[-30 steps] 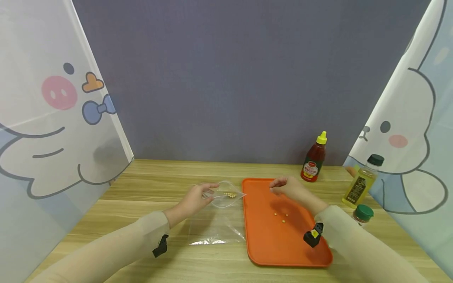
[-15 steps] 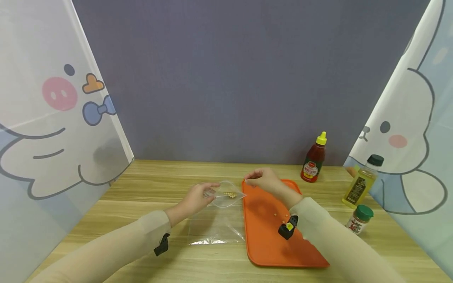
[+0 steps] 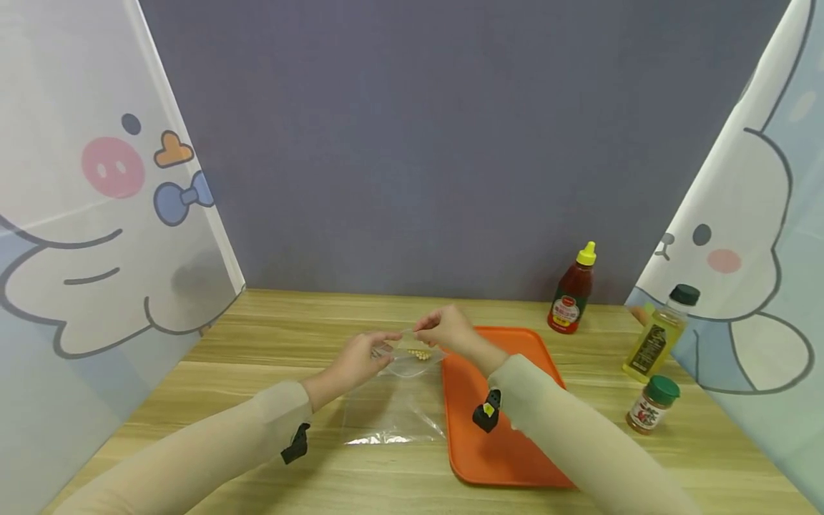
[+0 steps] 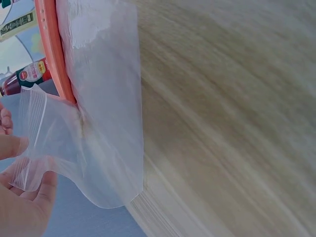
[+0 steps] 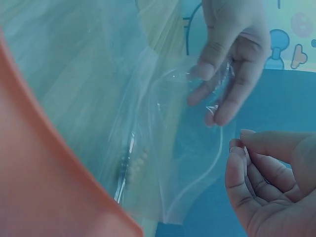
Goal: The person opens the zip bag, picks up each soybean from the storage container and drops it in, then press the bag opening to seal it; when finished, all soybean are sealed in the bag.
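Observation:
A clear zip-lock bag (image 3: 395, 411) lies on the table with its mouth raised and spread. Several pale yellow beans (image 3: 420, 354) show through it near the mouth. My left hand (image 3: 363, 360) grips the mouth's left end, thumb and fingers on the plastic. Over the far rim, my right hand (image 3: 447, 330) brings thumb and fingertips together in a pinch on a small bean, mostly hidden by the fingers. In the right wrist view those fingertips are right beside the zip edge. The orange tray (image 3: 473, 461) adjoins the bag, and my right forearm covers much of it.
A red sauce bottle (image 3: 571, 293) with a yellow tip stands at the back right. Beside it are a yellow oil bottle (image 3: 659, 336) and a green-capped spice jar (image 3: 653, 406). A grey panel (image 3: 412, 157) closes off the table's back.
My right hand has moved left from above the tray to the bag's mouth, fingertips still together. My left hand keeps its place on the bag. Beans seen earlier on the tray are behind the forearm.

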